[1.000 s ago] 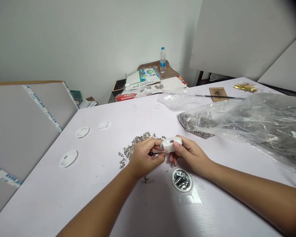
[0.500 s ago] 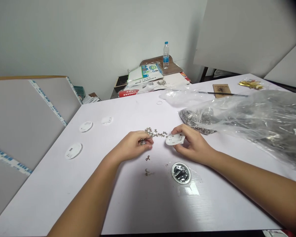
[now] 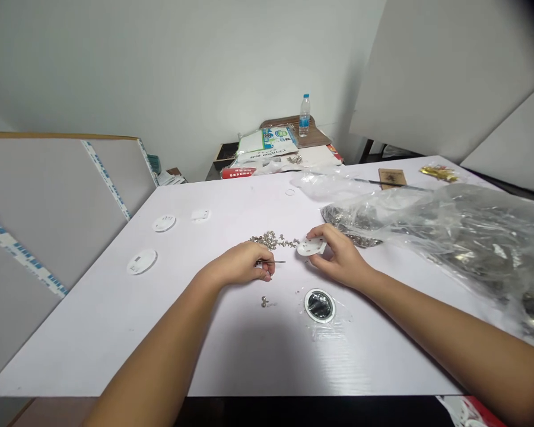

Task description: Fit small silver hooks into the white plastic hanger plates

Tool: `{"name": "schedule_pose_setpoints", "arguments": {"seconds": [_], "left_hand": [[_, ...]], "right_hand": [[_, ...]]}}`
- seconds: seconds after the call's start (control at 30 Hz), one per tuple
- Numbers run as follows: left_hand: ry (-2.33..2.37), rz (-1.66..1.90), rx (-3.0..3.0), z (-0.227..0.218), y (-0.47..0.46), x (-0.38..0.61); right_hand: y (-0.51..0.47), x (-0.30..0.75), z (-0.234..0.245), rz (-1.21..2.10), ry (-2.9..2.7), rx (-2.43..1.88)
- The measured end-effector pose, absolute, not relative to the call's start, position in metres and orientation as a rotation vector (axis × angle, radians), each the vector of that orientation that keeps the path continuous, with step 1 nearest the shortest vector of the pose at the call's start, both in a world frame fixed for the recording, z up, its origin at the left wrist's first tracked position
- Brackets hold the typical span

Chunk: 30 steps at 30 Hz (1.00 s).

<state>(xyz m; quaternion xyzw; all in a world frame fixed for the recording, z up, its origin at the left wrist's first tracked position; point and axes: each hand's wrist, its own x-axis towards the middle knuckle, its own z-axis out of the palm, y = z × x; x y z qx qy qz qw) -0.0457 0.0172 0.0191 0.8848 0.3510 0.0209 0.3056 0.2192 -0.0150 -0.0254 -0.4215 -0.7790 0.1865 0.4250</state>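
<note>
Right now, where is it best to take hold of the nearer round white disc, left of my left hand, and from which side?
Probably pinch the rim of the round white disc between thumb and fingers, coming from the right, the side of your left hand. It lies flat on the table and looks thin, so its smooth round edge likely gives the best hold.

We've got two round white plastic covers and a small white square piece on the left of the tabletop. On the right, a big clear plastic bag of metal parts. Behind it, a brown board, a thin dark rod, and gold foil scraps. Far back, a water bottle on a wooden surface.
</note>
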Motion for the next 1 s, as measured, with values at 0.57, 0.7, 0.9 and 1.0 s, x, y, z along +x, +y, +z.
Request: {"name": "schedule_pose_setpoints", "arguments": {"seconds": [0.57, 0.7, 0.9, 1.0], "left_hand": [[1.091, 0.495, 2.473, 0.004, -0.005, -0.003], [1.105, 0.463, 2.525, 0.002, -0.007, 0.015], [1.12, 0.319, 2.594, 0.006, -0.002, 0.029], [1.108, 0.243, 2.623, 0.012, 0.001, 0.035]], "right_hand": [[0.02, 0.197, -0.03, 0.487, -1.713, -1.099], [0.024, 0.203, -0.032, 0.613, -1.586, -1.127], [0.026, 0.206, -0.035, 0.67, -1.549, -1.094], [0.026, 0.208, -0.035, 0.67, -1.579, -1.086]]}}
